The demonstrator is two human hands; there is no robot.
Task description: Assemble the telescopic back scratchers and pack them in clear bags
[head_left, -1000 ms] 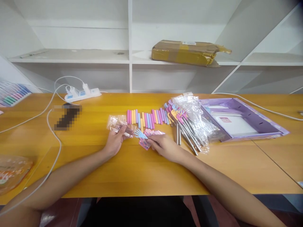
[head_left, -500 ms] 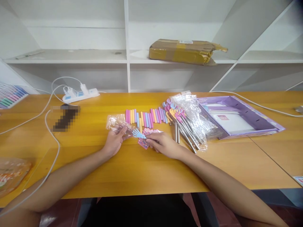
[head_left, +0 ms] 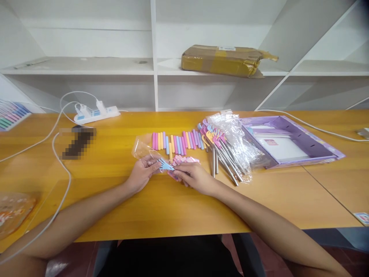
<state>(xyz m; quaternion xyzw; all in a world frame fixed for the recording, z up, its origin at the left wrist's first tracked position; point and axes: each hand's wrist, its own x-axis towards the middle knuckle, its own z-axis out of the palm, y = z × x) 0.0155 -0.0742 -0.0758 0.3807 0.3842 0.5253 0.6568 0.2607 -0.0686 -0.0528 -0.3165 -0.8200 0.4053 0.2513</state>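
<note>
My left hand grips a clear plastic bag at its mouth. A light blue hand-shaped back scratcher has its claw end at the bag's opening; how deep it sits inside I cannot tell. With fingers pinched, my right hand holds the scratcher just behind the claw. Pink printed cards lie on the table by my right fingers. Just beyond the hands is a row of pink, yellow, blue and purple handle tubes, with a yellow tube lying nearer to me.
Right of the hands lies a pile of back scratchers with metal rods, beside clear plastic bags. A purple box stands farther right. A power strip with white cables is at the left. A taped carton rests on the shelf.
My left hand has moved right with the bag, bringing it against the blue claw. The bag's far end now points up to the left. My right hand has shifted slightly left.
</note>
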